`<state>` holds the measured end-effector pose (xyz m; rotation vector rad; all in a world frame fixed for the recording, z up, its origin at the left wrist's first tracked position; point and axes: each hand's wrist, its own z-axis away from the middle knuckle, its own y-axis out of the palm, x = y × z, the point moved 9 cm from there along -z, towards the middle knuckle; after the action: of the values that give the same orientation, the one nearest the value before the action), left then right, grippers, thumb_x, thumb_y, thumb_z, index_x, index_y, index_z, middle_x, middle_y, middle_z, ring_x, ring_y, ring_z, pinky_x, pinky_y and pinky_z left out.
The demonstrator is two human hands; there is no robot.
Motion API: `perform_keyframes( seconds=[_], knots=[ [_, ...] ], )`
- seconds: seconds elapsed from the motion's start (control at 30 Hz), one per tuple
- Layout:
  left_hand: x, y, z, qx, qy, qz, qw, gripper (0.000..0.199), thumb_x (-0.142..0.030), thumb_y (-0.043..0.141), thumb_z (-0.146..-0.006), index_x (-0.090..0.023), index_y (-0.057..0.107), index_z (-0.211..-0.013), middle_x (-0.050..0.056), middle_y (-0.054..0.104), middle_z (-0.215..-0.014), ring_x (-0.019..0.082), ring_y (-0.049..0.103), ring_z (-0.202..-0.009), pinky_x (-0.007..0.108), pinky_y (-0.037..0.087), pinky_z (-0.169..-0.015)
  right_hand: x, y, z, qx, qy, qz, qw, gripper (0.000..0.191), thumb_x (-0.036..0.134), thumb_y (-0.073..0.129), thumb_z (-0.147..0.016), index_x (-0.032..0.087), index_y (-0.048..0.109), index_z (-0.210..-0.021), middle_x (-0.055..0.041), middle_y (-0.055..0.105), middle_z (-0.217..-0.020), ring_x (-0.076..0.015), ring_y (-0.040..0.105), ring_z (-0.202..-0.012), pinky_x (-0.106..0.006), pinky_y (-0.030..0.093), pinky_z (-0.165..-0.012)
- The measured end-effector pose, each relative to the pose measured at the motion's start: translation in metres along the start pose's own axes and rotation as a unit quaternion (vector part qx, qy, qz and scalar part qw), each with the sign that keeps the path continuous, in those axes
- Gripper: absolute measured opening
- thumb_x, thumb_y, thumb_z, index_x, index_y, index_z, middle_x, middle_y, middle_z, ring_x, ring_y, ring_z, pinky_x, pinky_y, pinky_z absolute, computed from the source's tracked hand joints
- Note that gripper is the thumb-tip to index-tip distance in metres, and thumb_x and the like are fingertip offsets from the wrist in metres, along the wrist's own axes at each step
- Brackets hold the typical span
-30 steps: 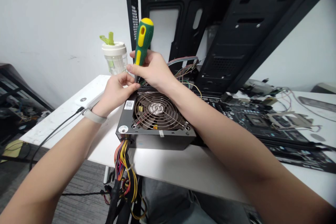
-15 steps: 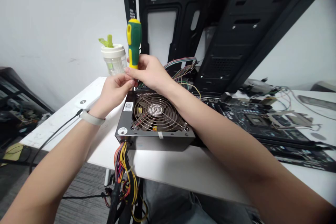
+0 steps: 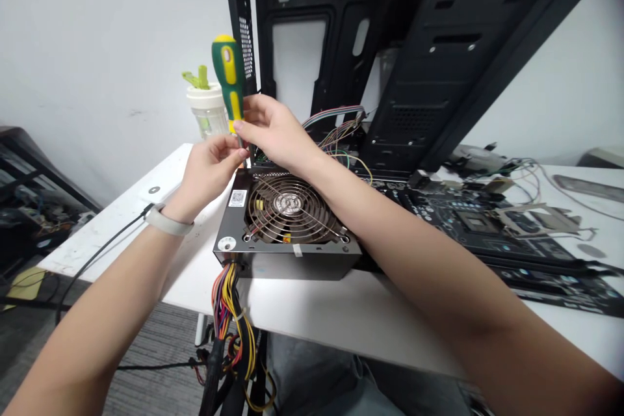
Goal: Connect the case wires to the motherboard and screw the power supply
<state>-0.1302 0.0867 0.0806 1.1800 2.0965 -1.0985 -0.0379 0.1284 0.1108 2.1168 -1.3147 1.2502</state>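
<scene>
The screwdriver (image 3: 228,75) has tipped over to the left since the earlier look, so its green and yellow handle now leans away from the right hand (image 3: 273,130). The right fingers (image 3: 253,118) are bent around the low end of the handle and hold it. The left hand (image 3: 209,175) is pinched almost shut, and its fingertips (image 3: 233,144) sit at the thin metal shaft, but I cannot tell if they really grip it. The shaft points down at the top edge of a black power supply (image 3: 229,260), so the hands are working right at that edge. The box lies flat on a white table (image 3: 97,253), with its round fan (image 3: 287,205) facing up and a thick bunch of colored wires (image 3: 229,302) hanging down in front. Farther off, a computer board (image 3: 478,227) lies to the right, a plastic cup (image 3: 207,110) stands to the left, and a black computer case (image 3: 404,78) rises behind.
</scene>
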Motion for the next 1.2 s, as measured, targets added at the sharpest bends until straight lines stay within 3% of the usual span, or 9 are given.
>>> perform_keyframes(
  seconds=[0.2,0.37,0.53,0.63,0.77,0.9,1.07,1.2],
  knots=[
    [-0.001,0.001,0.001,-0.033,-0.005,-0.002,0.999,0.025,-0.034,0.067,-0.075,-0.02,0.048,-0.068,-0.001,0.052,-0.065,0.012,0.047,-0.06,0.026,0.038,-0.058,0.002,-0.006,0.002,-0.015,-0.007,0.091,0.996,0.021,0.032,0.069,-0.075,0.017,0.058,-0.087,0.0026,0.052,-0.07,-0.0148,0.058,-0.074,-0.036,0.053,-0.083],
    [-0.005,0.007,0.002,-0.008,0.01,-0.014,1.0,0.024,-0.039,0.063,-0.078,-0.018,0.053,-0.072,0.001,0.057,-0.071,0.014,0.051,-0.066,0.027,0.042,-0.065,0.003,-0.003,0.003,-0.003,-0.009,0.082,0.997,0.019,0.026,0.068,-0.075,0.017,0.057,-0.088,0.0002,0.059,-0.081,-0.0169,0.062,-0.087,-0.036,0.052,-0.086],
    [-0.007,0.012,0.003,0.026,0.028,-0.01,0.999,0.028,-0.045,0.056,-0.081,-0.017,0.06,-0.078,0.005,0.066,-0.081,0.019,0.057,-0.076,0.029,0.043,-0.072,0.0,-0.002,0.003,-0.001,0.016,0.038,0.999,0.018,0.019,0.057,-0.082,0.019,0.055,-0.1,0.0017,0.062,-0.076,-0.0138,0.062,-0.072,-0.032,0.056,-0.077],
    [-0.005,0.011,0.003,0.026,0.007,-0.014,1.0,0.025,-0.041,0.055,-0.081,-0.017,0.061,-0.077,0.005,0.067,-0.078,0.019,0.058,-0.073,0.028,0.044,-0.067,-0.003,-0.002,0.002,0.0,0.029,0.03,0.999,0.017,0.019,0.053,-0.084,0.021,0.054,-0.101,0.0017,0.064,-0.079,-0.0141,0.064,-0.077,-0.031,0.056,-0.08],
    [-0.003,0.011,0.003,0.019,-0.016,-0.023,0.999,0.022,-0.036,0.058,-0.08,-0.015,0.063,-0.079,0.006,0.068,-0.08,0.018,0.059,-0.073,0.027,0.044,-0.068,0.002,-0.003,0.0,-0.012,-0.006,0.052,0.999,0.017,0.024,0.062,-0.08,0.017,0.056,-0.094,-0.0028,0.066,-0.094,-0.0166,0.063,-0.093,-0.035,0.053,-0.091],
    [-0.002,0.01,0.004,0.009,-0.026,-0.033,0.999,0.019,-0.033,0.061,-0.078,-0.014,0.063,-0.08,0.005,0.068,-0.079,0.017,0.059,-0.072,0.027,0.044,-0.068,0.003,-0.007,0.0,-0.03,-0.004,0.086,0.996,0.02,0.029,0.065,-0.078,0.014,0.058,-0.089,-0.0018,0.064,-0.083,-0.0188,0.064,-0.088,-0.04,0.052,-0.091],
    [-0.006,0.008,0.005,0.001,-0.006,-0.013,1.0,0.02,-0.027,0.056,-0.08,-0.015,0.066,-0.091,0.005,0.07,-0.089,0.02,0.062,-0.085,0.03,0.047,-0.081,0.0,-0.009,-0.002,-0.038,-0.002,0.033,0.999,0.013,0.015,0.059,-0.08,0.016,0.055,-0.093,-0.0013,0.066,-0.087,-0.0148,0.064,-0.086,-0.031,0.054,-0.087],
    [-0.005,0.007,0.005,0.009,-0.02,-0.025,0.999,0.02,-0.026,0.052,-0.082,-0.013,0.066,-0.091,0.006,0.069,-0.083,0.02,0.062,-0.081,0.032,0.047,-0.079,-0.007,-0.008,-0.005,-0.033,0.008,0.005,0.999,0.016,0.012,0.054,-0.083,0.017,0.056,-0.098,-0.0006,0.065,-0.09,-0.0155,0.063,-0.097,-0.032,0.052,-0.092]
  ],
)
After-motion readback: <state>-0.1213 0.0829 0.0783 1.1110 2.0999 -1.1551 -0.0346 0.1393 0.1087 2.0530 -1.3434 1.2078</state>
